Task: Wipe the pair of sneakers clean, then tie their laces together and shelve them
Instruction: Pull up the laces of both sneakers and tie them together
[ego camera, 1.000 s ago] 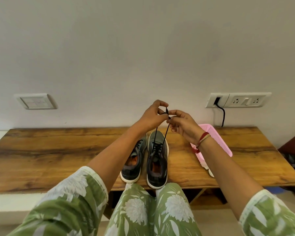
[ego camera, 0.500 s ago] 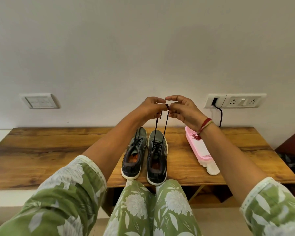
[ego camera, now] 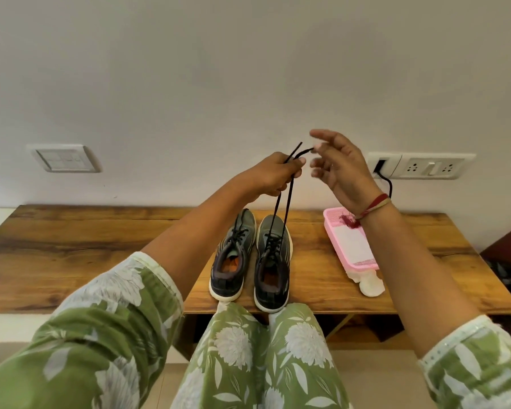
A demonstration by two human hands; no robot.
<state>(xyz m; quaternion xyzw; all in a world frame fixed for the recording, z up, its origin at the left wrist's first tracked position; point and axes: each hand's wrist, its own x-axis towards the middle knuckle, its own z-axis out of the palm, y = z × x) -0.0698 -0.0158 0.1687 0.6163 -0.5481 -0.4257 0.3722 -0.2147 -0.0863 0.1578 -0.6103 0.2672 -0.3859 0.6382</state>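
Observation:
Two grey sneakers stand side by side near the front edge of a wooden table (ego camera: 71,246), the left sneaker (ego camera: 233,255) and the right sneaker (ego camera: 273,258). Black laces (ego camera: 283,211) rise taut from the right sneaker up to my left hand (ego camera: 270,174), which pinches them, the two ends sticking out above its fingers. My right hand (ego camera: 337,163) hovers just right of the lace ends with its fingers spread; one fingertip is close to a lace tip, and it holds nothing.
A pink tray (ego camera: 350,240) with a white cloth (ego camera: 370,286) hanging over its near end lies right of the sneakers. On the wall are a switch plate (ego camera: 64,157) and a socket strip (ego camera: 422,165) with a black cable. My knees are below the table edge.
Both hands rose while holding the laces together. My right hand has since let go and opened, moving up and right; my left hand alone keeps the laces pulled up.

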